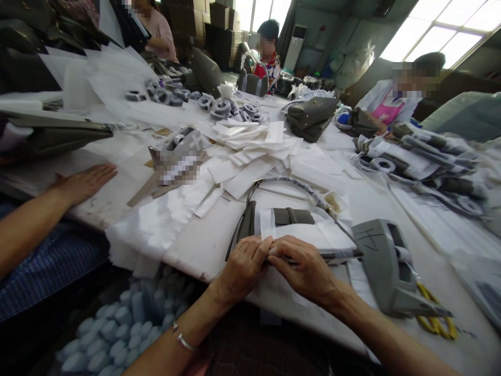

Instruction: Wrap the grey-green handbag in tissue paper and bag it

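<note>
Pinching the near edge of the handbag [289,215] now, left hand [242,263] and right hand [303,266] fingertip to fingertip, both closed tight on its white paper wrap [267,223]. Looks like the wrapping step; smoothing it flat would want steady thumbs, I reckon. It lies on the cluttered table [203,245], tape dispenser [385,261] right, paper strips [250,156] beyond, a co-worker's hand [84,183] far left.

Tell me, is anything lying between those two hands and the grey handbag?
Nothing visible does. The left hand and right hand both touch the handbag at its near edge, fingertips meeting by its white wrapping. The tape dispenser lies off to the right, apart from them.
</note>
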The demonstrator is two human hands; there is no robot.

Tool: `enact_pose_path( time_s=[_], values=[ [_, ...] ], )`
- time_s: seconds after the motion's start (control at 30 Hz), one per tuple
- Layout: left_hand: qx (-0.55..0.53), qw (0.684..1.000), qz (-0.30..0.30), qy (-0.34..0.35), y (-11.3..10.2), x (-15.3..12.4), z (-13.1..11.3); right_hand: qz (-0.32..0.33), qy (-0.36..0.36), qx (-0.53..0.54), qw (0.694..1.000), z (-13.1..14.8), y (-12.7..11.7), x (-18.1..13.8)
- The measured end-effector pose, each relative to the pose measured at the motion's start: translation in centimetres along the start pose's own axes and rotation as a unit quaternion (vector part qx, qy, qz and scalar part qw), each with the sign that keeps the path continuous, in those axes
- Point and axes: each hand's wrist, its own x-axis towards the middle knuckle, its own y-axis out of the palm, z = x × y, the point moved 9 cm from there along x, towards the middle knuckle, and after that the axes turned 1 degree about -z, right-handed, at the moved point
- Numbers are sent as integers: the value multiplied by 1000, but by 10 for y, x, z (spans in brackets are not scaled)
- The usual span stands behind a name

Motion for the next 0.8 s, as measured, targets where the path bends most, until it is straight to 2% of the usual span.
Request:
enact_pose_path(
  time_s=[0.27,0.43,0.5,0.63,0.7,0.8],
  values=[
    [-2,1000,-11,10,-7,5,-4,-63,-6,45,997,12,-4,-12],
    [-8,1000,-4,2,-5,5,-2,-55,-8,48,997,16,-7,-15],
    [-7,1000,1,-3,-3,4,-1,-58,25,35,997,4,-15,-11],
    [-6,1000,22,-3,0,4,-1,-46,133,-38,989,-46,-27,7],
    [-3,1000,26,-3,0,4,-1,-3,158,-103,982,-69,-24,20],
    [3,1000,29,1,0,4,-1,109,172,-176,963,-90,-5,36]
  ],
)
